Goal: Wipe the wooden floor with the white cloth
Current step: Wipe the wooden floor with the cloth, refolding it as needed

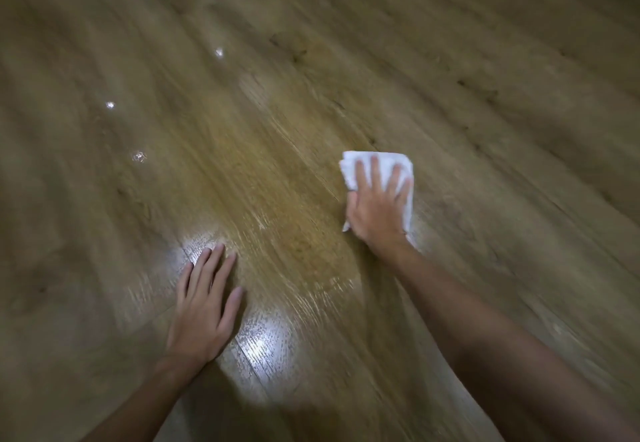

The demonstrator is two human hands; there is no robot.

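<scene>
Left hand [202, 306], fingers straight, flat on the glossy, grained wooden floor [294, 95] beside bright glare patches. Farther out, right hand [375, 206], fingers spread, presses the folded, soft white cloth [349, 171] onto the planks. Three small glints beyond.

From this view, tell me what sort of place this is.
Probably an indoor room, maybe in a home: a glossy wooden floor of laminate-style planks mirrors ceiling lights. The right hand presses a white cloth flat; the left hand rests on the boards.
</scene>
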